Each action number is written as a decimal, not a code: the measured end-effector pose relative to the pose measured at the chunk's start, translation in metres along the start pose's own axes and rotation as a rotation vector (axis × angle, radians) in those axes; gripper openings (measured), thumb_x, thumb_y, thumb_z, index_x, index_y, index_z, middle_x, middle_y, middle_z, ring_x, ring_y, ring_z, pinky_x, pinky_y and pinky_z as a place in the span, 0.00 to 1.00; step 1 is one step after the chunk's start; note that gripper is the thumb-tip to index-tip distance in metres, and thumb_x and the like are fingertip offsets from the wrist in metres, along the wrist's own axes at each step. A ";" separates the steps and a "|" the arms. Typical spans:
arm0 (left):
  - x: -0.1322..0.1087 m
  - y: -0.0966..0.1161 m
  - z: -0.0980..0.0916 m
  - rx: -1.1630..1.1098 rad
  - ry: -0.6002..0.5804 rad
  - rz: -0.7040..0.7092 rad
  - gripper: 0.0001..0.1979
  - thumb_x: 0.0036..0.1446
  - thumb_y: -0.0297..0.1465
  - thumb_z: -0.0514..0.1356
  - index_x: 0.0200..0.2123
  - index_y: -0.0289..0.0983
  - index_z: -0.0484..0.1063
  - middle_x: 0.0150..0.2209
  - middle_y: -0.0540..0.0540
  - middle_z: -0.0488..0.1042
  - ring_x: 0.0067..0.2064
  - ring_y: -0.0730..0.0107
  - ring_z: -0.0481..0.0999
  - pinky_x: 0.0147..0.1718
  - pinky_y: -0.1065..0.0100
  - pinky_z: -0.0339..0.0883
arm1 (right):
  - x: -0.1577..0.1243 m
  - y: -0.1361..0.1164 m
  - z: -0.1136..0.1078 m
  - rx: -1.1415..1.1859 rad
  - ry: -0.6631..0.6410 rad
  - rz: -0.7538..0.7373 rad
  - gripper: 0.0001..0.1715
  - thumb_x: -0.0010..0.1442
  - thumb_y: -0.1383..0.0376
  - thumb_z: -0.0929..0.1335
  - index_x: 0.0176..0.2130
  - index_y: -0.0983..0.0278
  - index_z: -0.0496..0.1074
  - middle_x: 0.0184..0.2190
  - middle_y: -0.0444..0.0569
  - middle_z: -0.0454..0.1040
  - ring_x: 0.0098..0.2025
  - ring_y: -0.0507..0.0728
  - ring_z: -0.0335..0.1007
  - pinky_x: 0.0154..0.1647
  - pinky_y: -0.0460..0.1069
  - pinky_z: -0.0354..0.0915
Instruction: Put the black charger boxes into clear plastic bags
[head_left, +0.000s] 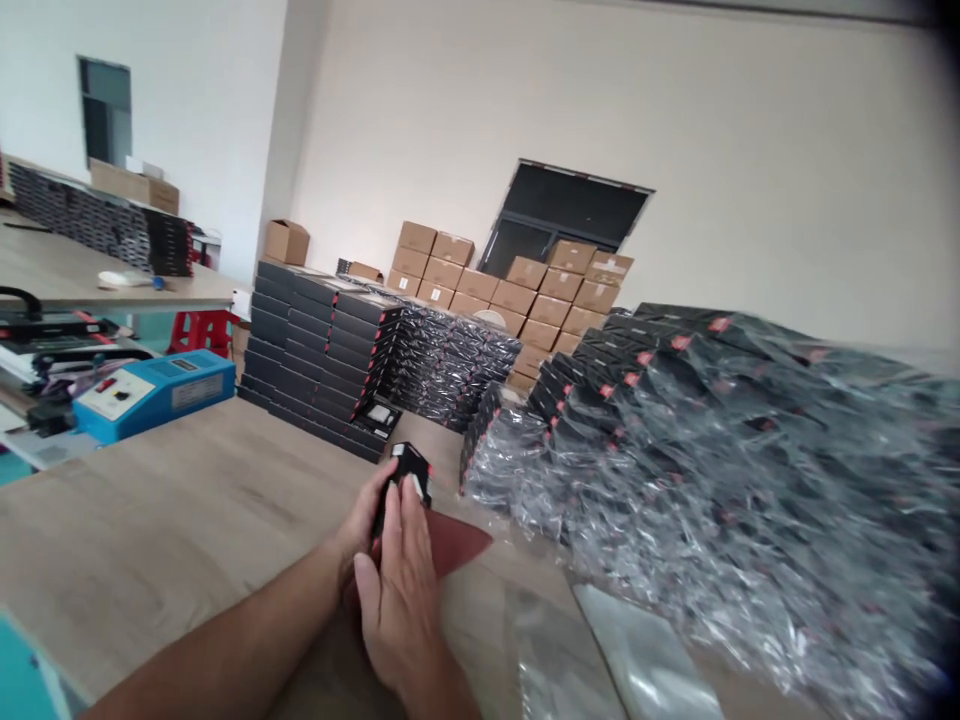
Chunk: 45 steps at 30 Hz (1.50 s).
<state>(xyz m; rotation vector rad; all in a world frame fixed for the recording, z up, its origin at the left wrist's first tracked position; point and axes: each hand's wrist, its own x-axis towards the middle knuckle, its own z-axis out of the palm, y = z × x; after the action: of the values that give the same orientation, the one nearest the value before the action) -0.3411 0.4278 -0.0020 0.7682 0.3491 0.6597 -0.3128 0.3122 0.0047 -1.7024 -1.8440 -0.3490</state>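
A small black box [411, 466] with a white label patch and a bit of red at its edge is tilted up above the table. My left hand [358, 522] grips its left side, with the fingers partly hidden behind it. Flat against the near face of the box lies my right hand [403, 585], its fingers stretched out and its thumb apart. Under the hands, a dark red sheet [457, 543] rests on the wooden tabletop [225, 500].
Clear plastic bags [645, 650] lie at the front right. Stacked dark boxes [311, 350] stand at the back. Plastic-wrapped dark packages [712, 450] fill the right side. A blue machine [157, 390] sits on the left, and brown cartons [517, 295] are piled by the wall.
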 end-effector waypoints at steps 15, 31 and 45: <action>-0.010 0.035 -0.019 -0.649 -0.431 -0.024 0.30 0.55 0.54 0.50 0.47 0.38 0.71 0.41 0.41 0.76 0.44 0.56 0.74 0.48 0.54 0.63 | -0.005 0.091 -0.023 -0.018 0.093 0.366 0.27 0.58 0.62 0.61 0.57 0.63 0.65 0.59 0.54 0.63 0.60 0.64 0.58 0.59 0.60 0.57; -0.023 -0.018 0.021 0.297 -0.323 -0.165 0.30 0.34 0.31 0.71 0.46 0.37 0.71 0.49 0.43 0.71 0.47 0.59 0.71 0.42 0.66 0.64 | -0.117 0.118 -0.126 0.270 -0.256 0.858 0.19 0.51 0.51 0.65 0.21 0.63 0.65 0.18 0.40 0.61 0.23 0.51 0.57 0.24 0.46 0.54; -0.010 0.002 0.004 0.580 -0.336 0.095 0.13 0.45 0.27 0.58 0.36 0.38 0.78 0.51 0.47 0.70 0.51 0.61 0.67 0.47 0.67 0.59 | -0.023 0.138 -0.084 0.373 0.425 0.664 0.22 0.54 0.46 0.65 0.29 0.62 0.67 0.18 0.39 0.61 0.20 0.50 0.55 0.20 0.44 0.55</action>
<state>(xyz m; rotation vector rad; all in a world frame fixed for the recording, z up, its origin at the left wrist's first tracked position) -0.3468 0.4203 0.0031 1.4357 0.1938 0.5063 -0.1582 0.2657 0.0300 -1.6963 -0.9041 -0.0695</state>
